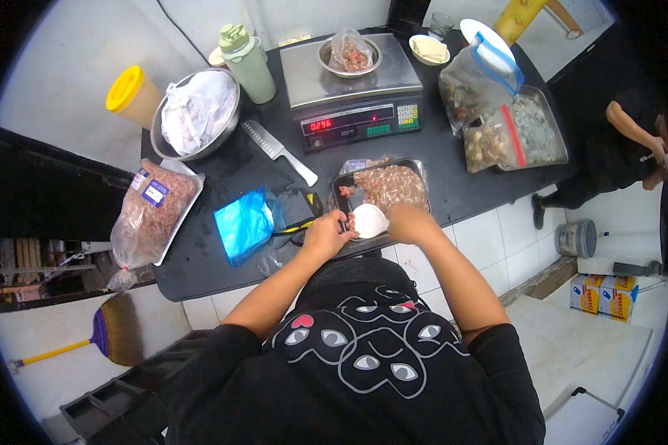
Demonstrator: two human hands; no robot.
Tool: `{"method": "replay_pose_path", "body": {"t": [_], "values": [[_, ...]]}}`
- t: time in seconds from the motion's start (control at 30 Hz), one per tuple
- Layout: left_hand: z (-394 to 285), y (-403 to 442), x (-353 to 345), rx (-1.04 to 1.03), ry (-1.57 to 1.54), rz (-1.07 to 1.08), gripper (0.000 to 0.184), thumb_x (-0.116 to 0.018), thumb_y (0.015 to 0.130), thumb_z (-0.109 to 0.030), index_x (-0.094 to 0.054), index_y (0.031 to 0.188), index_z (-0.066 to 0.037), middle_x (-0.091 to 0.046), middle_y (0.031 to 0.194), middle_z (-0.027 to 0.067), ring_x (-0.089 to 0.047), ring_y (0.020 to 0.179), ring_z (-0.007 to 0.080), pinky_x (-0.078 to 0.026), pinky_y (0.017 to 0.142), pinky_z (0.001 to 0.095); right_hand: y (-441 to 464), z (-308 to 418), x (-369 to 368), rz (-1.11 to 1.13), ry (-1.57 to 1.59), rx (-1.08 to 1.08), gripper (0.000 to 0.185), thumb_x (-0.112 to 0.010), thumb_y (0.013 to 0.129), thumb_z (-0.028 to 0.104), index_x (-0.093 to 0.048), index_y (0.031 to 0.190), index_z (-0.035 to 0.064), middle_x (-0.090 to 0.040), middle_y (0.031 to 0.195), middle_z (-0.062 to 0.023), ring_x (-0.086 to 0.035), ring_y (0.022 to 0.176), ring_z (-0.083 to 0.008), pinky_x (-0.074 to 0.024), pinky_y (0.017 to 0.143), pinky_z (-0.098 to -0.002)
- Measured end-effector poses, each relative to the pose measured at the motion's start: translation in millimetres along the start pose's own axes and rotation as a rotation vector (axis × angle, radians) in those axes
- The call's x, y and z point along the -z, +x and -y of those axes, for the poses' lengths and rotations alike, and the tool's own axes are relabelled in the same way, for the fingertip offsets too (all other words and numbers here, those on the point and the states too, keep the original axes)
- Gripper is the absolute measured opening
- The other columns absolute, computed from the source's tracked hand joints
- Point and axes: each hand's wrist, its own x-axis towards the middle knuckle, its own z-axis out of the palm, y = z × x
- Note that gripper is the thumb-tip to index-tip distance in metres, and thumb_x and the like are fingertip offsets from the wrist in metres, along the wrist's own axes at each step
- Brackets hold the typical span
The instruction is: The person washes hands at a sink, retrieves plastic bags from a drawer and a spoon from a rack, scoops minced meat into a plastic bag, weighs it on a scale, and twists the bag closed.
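A black tray [335, 194] of ground meat [390, 187] lies at the table's front edge. My left hand [326, 236] is closed at the tray's near left corner, its fingers curled over the rim. My right hand [413, 225] is closed beside a rounded white scraper-like piece [369, 222], which rests over the near side of the meat. Exactly how the fingers hold this white piece is hidden. Beyond the tray, a scale [356, 119] reading 0.296 carries a metal bowl [351, 73] with a bag of meat [351, 53] in it.
Left are a knife [278, 152], blue plastic packet [246, 222], bagged ground meat [152, 204], metal basin [230, 122] and green bottle [249, 67]. Right are zip bags [490, 141] and a metal tray [545, 126]. Another person [623, 148] stands at the far right.
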Motion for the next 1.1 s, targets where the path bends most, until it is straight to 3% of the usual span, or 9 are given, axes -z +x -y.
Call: {"method": "replay_pose_path", "body": {"t": [0.13, 0.23, 0.33, 0.37, 0.47, 0.8, 0.83, 0.93, 1.1], "values": [[8, 12, -8, -0.136, 0.191, -0.064, 0.020, -0.070, 0.072, -0.022, -0.062, 0.081, -0.006, -0.061, 0.069, 0.0096, -0.061, 0.066, 0.0290, -0.048, 0.061, 0.0372, 11, -40, -15, 0.191, 0.370, -0.027, 0.025, -0.053, 0.073, 0.008, -0.065, 0.094, 0.0021, -0.061, 0.063, -0.0111, -0.059, 0.050, -0.0193, -0.0474, 0.047, -0.0322], [-9, 24, -6, -0.025, -0.129, 0.022, 0.016, -0.065, 0.078, -0.019, -0.064, 0.078, -0.003, -0.064, 0.071, 0.0080, -0.060, 0.062, 0.0160, -0.047, 0.058, 0.0301, 6, -56, -24, 0.224, 0.629, -0.054, 0.028, -0.054, 0.075, 0.009, -0.065, 0.100, 0.0052, -0.057, 0.058, -0.0046, -0.052, 0.042, -0.0112, -0.0420, 0.040, -0.0251], [-28, 36, 14, -0.052, -0.421, -0.177, 0.017, -0.063, 0.080, -0.021, -0.065, 0.084, -0.005, -0.064, 0.066, 0.0085, -0.062, 0.059, 0.0172, -0.047, 0.057, 0.0297, -2, -68, -23, 0.228, 0.779, -0.057, 0.030, -0.054, 0.075, 0.009, -0.065, 0.103, 0.0071, -0.055, 0.057, -0.0017, -0.047, 0.040, -0.0079, -0.0390, 0.038, -0.0220], [-28, 40, 26, -0.019, -0.324, -0.217, 0.017, -0.061, 0.082, -0.020, -0.065, 0.084, -0.004, -0.063, 0.065, 0.0060, -0.057, 0.058, 0.0107, -0.045, 0.055, 0.0268, -5, -70, -21, 0.228, 0.816, -0.049, 0.030, -0.054, 0.076, 0.009, -0.065, 0.104, 0.0076, -0.054, 0.057, -0.0011, -0.046, 0.040, -0.0074, -0.0384, 0.038, -0.0215], [-17, 51, 49, -0.021, -0.419, -0.362, 0.018, -0.062, 0.082, -0.019, -0.065, 0.086, -0.002, -0.061, 0.064, 0.0037, -0.053, 0.058, 0.0082, -0.043, 0.055, 0.0248, -16, -71, 2, 0.203, 0.826, -0.099, 0.030, -0.054, 0.077, 0.009, -0.065, 0.105, 0.0082, -0.053, 0.057, -0.0002, -0.044, 0.040, -0.0068, -0.0378, 0.037, -0.0206], [18, 52, 68, 0.084, -0.573, -0.419, 0.013, -0.057, 0.085, -0.013, -0.062, 0.084, -0.001, -0.057, 0.064, -0.0011, -0.050, 0.058, 0.0051, -0.040, 0.054, 0.0206, 24, -63, 133, -0.372, 0.741, 0.065, 0.038, -0.051, 0.080, 0.007, -0.057, 0.117, 0.0047, -0.057, 0.064, -0.0022, -0.050, 0.047, -0.0065, -0.0399, 0.039, -0.0214], [18, 50, 66, 0.104, -0.569, -0.402, 0.013, -0.057, 0.085, -0.013, -0.062, 0.085, -0.001, -0.057, 0.064, -0.0009, -0.050, 0.058, 0.0052, -0.040, 0.054, 0.0207, 39, -61, 142, -0.502, 0.683, 0.099, 0.040, -0.051, 0.079, 0.006, -0.054, 0.119, 0.0025, -0.057, 0.066, -0.0052, -0.051, 0.048, -0.0078, -0.0428, 0.042, -0.0238], [14, 46, 60, 0.122, -0.618, -0.391, 0.014, -0.056, 0.086, -0.014, -0.062, 0.086, -0.002, -0.057, 0.069, -0.0011, -0.051, 0.063, 0.0059, -0.041, 0.059, 0.0209, 93, -48, 161, -0.827, 0.528, 0.125, 0.039, -0.050, 0.076, 0.005, -0.056, 0.114, 0.0023, -0.062, 0.084, -0.0226, -0.061, 0.082, -0.0351, -0.0464, 0.079, -0.0423], [16, 37, 61, 0.128, -0.595, -0.435, 0.013, -0.057, 0.085, -0.013, -0.063, 0.085, -0.001, -0.057, 0.067, -0.0012, -0.051, 0.059, 0.0057, -0.041, 0.056, 0.0206, 147, -16, 176, -0.783, 0.287, 0.041, 0.048, -0.046, 0.077, 0.001, -0.045, 0.125, 0.0023, -0.056, 0.100, -0.0282, -0.054, 0.098, -0.0407, -0.0419, 0.087, -0.0460]]}}
